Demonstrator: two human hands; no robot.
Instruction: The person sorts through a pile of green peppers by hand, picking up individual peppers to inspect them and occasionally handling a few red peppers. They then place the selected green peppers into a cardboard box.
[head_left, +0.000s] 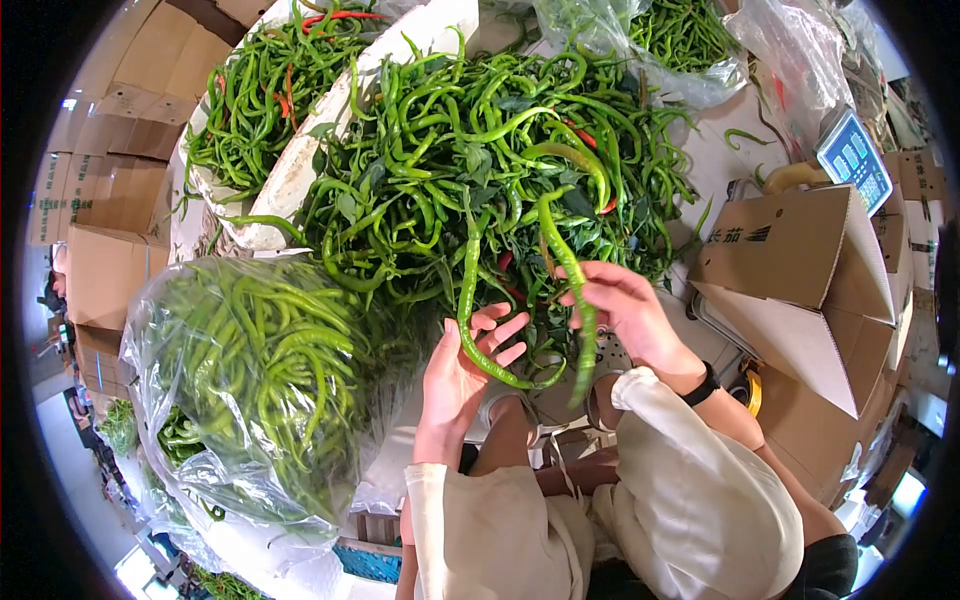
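A long, curved green chili pepper (pixel 469 290) runs down across my left hand (pixel 450 375), which holds it at the base of the thumb with the fingers partly spread. Its lower end curls toward the right. Between the thumb and fingers of my right hand (pixel 628 312) is another green chili pepper (pixel 567 255), hanging with its lower end slightly blurred. Just beyond both hands lies a large heap of green chili peppers (pixel 430 150) mixed with leaves and a few red ones.
A clear plastic bag (pixel 265 370) full of green peppers stands at left. Behind it, a dirty white foam slab (pixel 300 165) divides off more peppers. Open cardboard boxes (pixel 780 245) and a scale display (pixel 853 160) are at right. Brown cartons (pixel 120 200) are stacked far left.
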